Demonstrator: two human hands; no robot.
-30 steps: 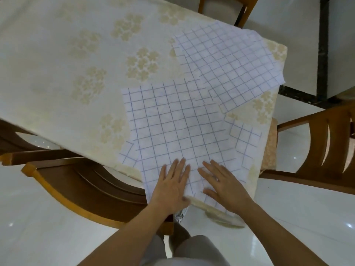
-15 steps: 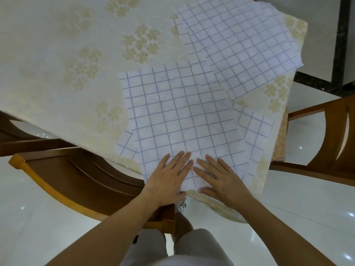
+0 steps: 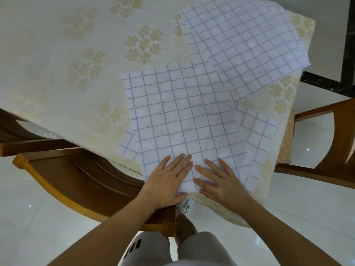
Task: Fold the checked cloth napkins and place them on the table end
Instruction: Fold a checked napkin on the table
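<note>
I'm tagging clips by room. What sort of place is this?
Probably a home dining room: a table under a floral tablecloth, wooden chairs drawn up around it, and a glossy tiled floor.

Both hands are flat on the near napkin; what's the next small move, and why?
Probably pinch the near edge and fold it away: the left hand and right hand lie flat on the spread-out napkin, which looks unfolded.
</note>
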